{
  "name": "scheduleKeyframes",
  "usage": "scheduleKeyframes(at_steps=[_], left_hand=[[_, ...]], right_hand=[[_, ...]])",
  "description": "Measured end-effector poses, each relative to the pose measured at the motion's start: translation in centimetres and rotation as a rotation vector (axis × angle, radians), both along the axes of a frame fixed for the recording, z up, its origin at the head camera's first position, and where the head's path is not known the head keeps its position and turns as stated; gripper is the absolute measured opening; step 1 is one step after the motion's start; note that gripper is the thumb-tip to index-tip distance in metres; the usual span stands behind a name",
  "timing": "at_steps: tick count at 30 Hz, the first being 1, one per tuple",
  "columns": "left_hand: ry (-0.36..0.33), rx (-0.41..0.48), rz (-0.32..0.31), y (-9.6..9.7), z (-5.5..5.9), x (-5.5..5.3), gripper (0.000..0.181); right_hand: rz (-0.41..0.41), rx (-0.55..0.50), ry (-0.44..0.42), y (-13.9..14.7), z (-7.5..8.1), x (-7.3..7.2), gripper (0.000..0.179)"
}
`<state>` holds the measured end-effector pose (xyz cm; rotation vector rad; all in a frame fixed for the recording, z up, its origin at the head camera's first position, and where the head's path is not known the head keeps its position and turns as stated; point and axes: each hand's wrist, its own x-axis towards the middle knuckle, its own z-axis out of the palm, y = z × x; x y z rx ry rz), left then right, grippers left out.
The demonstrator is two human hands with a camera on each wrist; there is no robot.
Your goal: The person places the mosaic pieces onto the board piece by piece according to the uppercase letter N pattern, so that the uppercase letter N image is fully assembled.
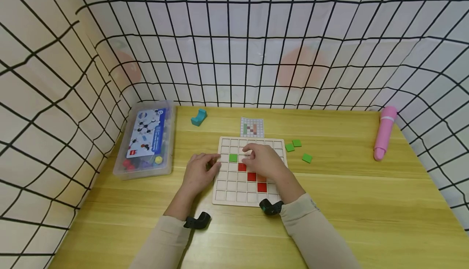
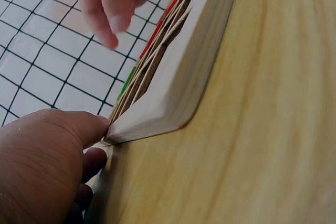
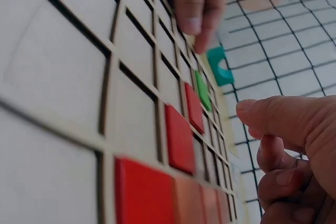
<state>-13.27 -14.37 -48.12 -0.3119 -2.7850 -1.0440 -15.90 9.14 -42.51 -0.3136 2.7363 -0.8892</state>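
A wooden grid board (image 1: 224,196) lies flat on the table. Set in its squares are a green tile (image 1: 233,158) and a diagonal of red tiles (image 1: 251,176). Orange tiles (image 3: 188,199) sit beside the nearest red one, partly hidden under the right arm in the head view. My left hand (image 1: 199,173) rests at the board's left side, its thumb and forefinger touching the edge. Above the upper middle of the board hovers my right hand (image 1: 264,161), thumb and forefinger apart with nothing seen between them.
Loose green tiles (image 1: 307,158) lie right of the board. Behind it is a patterned grid card (image 1: 251,127). A teal curved block (image 1: 199,117) and a clear plastic box (image 1: 143,138) stand left; a pink cylinder (image 1: 384,134) lies far right. Black netting (image 1: 249,37) surrounds the table.
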Motion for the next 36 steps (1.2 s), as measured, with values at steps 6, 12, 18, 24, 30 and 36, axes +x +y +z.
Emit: scheduleKeyframes(at_steps=[6, 12, 18, 24, 30, 36], left_hand=[[0.007, 0.006, 0.003, 0.0, -0.1, 0.0, 0.03], [0.008, 0.01, -0.002, -0.1, -0.2, 0.0, 0.03], [0.006, 0.019, -0.004, -0.1, -0.2, 0.0, 0.029], [0.007, 0.018, -0.003, 0.0, -0.1, 0.0, 0.029], [0.015, 0.018, -0.006, 0.0, -0.1, 0.1, 0.03], [0.009, 0.015, -0.006, 0.0, 0.0, 0.1, 0.029]], right_hand=[[-0.062, -0.084, -0.007, 2.3, 0.7, 0.8, 0.037], [-0.109, -0.132, -0.007, 4.6, 0.8, 1.3, 0.043], [-0.18, -0.127, -0.03, 6.8, 0.3, 1.6, 0.044], [-0.243, -0.095, -0.05, 9.1, -0.1, 1.9, 0.043], [-0.265, -0.099, -0.046, 11.2, -0.8, 2.0, 0.043], [-0.287, -0.097, -0.055, 13.3, -1.5, 2.0, 0.047]])
